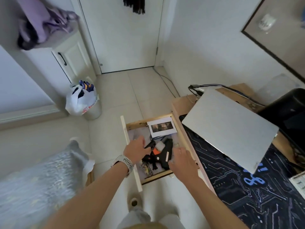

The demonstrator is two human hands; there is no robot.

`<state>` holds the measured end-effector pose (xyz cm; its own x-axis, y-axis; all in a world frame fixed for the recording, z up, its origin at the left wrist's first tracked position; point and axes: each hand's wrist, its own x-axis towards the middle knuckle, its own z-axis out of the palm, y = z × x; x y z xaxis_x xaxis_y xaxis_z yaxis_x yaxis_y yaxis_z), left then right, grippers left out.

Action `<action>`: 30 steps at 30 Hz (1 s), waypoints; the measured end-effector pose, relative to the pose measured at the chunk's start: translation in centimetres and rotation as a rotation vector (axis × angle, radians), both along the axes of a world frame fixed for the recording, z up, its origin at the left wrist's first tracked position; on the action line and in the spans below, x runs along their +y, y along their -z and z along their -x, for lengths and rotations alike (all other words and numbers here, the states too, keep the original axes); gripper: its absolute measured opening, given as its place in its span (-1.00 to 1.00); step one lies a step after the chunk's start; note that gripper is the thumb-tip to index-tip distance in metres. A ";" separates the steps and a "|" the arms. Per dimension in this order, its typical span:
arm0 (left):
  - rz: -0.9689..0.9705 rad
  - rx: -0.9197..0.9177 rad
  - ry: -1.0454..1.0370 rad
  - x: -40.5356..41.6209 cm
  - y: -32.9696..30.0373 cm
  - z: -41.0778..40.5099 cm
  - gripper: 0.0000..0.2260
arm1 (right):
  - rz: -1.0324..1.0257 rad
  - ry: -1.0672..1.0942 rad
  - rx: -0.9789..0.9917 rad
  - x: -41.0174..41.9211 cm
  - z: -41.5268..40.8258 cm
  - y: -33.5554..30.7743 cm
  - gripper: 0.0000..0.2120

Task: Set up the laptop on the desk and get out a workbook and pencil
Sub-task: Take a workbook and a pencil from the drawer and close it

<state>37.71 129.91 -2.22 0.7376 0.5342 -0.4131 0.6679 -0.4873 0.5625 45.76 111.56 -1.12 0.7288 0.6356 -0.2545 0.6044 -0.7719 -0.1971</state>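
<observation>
A closed silver laptop [229, 128] lies on the desk over a dark circuit-pattern mat [234, 184]. To its left the desk drawer [132, 154] stands pulled open. Inside lie a black glue gun [163, 154], tangled black cords and a white booklet with a dark photo [161, 127] at the far end. My left hand [136, 150], with a watch on its wrist, reaches into the drawer and its fingers touch a black item by the glue gun. My right hand [180, 160] rests over the drawer's right side next to the glue gun. No pencil shows.
A white bin with a plastic bag [82, 100] stands on the tiled floor to the left. A bed with a pale cover [38, 179] fills the lower left. Cables [198, 88] and a black object [290, 109] sit at the desk's far end. A closed door is ahead.
</observation>
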 end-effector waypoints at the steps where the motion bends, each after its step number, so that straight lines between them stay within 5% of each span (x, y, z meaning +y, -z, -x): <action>1: 0.008 -0.003 -0.009 0.2 0.1 0.1 -0.72 | 0.009 -0.027 -0.009 0.5 -0.2 0.1 -0.63; 14: 0.077 0.046 -0.012 0.2 3.3 -1.0 -0.85 | 0.181 -0.202 0.132 2.7 -2.6 4.4 -0.78; 30: 0.217 0.359 0.149 -4.7 11.5 -2.6 -0.77 | 0.451 -0.361 0.334 3.5 -5.4 13.2 -0.71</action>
